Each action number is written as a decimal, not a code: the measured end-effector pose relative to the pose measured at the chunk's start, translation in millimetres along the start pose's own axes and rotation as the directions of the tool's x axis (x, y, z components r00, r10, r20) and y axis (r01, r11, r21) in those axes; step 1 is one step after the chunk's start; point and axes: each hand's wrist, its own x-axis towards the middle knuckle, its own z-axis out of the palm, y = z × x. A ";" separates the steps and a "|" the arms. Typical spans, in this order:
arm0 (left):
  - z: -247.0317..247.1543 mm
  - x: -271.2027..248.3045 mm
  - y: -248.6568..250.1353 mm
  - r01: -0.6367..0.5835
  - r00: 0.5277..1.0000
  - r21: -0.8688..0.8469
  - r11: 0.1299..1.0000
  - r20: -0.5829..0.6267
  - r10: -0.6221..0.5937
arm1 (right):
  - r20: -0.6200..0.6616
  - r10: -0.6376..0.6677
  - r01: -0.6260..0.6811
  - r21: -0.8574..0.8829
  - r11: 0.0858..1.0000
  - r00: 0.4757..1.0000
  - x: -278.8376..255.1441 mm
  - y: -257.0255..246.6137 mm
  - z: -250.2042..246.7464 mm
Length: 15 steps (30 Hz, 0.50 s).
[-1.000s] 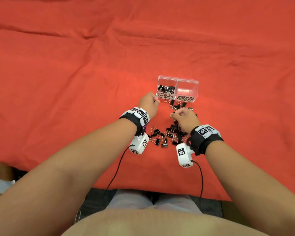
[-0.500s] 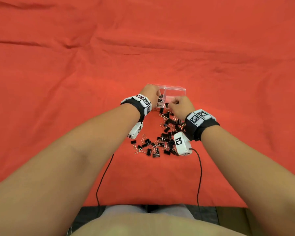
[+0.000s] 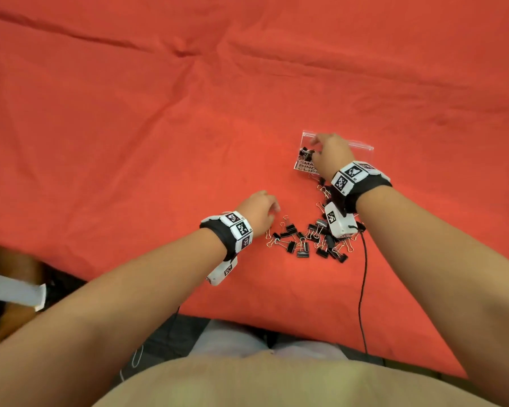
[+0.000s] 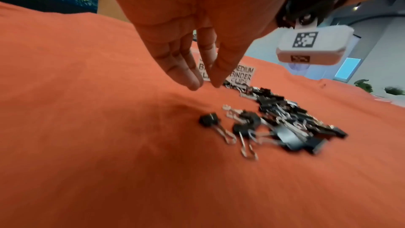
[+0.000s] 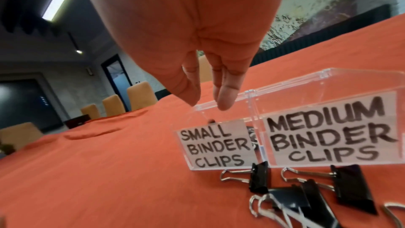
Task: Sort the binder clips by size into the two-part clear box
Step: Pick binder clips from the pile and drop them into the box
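The two-part clear box (image 3: 362,148) stands on the red cloth, labelled SMALL BINDER CLIPS (image 5: 217,146) on its left part and MEDIUM BINDER CLIPS (image 5: 328,131) on its right. Several small black clips (image 3: 305,153) lie in the left part. My right hand (image 3: 315,141) hovers over that part, fingers (image 5: 225,96) straight and pointing down, holding nothing. A pile of black binder clips (image 3: 312,239) lies in front of the box. My left hand (image 3: 274,205) hangs just left of the pile, its fingers (image 4: 188,77) straight and empty above the cloth.
The red cloth (image 3: 130,127) spreads wide to the left and behind the box. A black cable (image 3: 363,289) runs from my right wrist to the table's near edge. A grey object (image 3: 12,289) lies off the table at the left. Orange chairs (image 5: 140,94) stand beyond.
My left hand has drawn back from the box to the left edge of the pile. My right hand has moved forward from the pile to above the small-clips part.
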 end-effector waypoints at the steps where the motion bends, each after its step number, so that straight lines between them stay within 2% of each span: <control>1: 7.0 -6.1 -4.5 0.005 1.000 0.014 1.000 0.017 -0.005 | -0.012 -0.030 0.030 -0.007 1.000 0.999 -6.7 -0.7 0.5; 4: 20.2 -18.9 -12.3 -0.007 0.999 0.065 0.998 0.033 0.005 | 0.005 -0.118 0.118 -0.035 0.992 0.993 -37.4 -2.6 8.7; 7: 26.5 -24.0 -17.7 -0.020 1.000 0.110 0.994 0.014 0.019 | 0.129 -0.151 0.157 -0.036 0.987 0.980 -74.9 0.8 29.6; 11: 29.8 -26.1 -20.9 -0.034 0.999 0.151 0.988 -0.002 0.035 | 0.245 -0.056 0.080 -0.089 0.993 0.968 -108.4 10.3 65.6; 15: 28.8 -29.0 -18.1 -0.022 0.997 0.086 0.996 -0.078 0.029 | 0.204 0.014 0.002 -0.076 0.997 0.979 -116.2 14.1 87.2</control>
